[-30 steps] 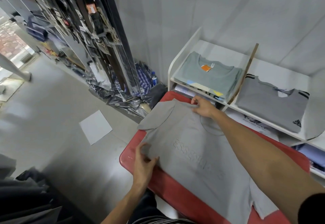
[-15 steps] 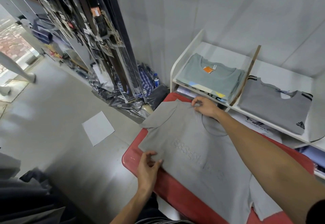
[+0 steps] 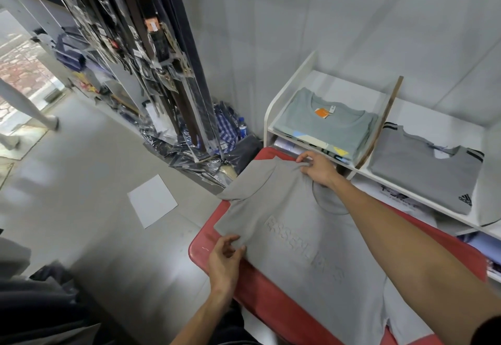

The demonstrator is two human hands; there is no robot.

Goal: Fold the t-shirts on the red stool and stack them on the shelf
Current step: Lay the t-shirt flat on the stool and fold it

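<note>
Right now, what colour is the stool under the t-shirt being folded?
Red, clearest in the head view: the stool under the grey t-shirt.

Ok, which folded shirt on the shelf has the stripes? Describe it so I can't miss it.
Start at the white shelf unit against the wall behind the red stool. In its top tier, right of the slanted wooden divider, lies the folded grey t-shirt. Black shoulder stripes and a small black logo distinguish it from the orange-tagged grey-green t-shirt on the left.
</note>
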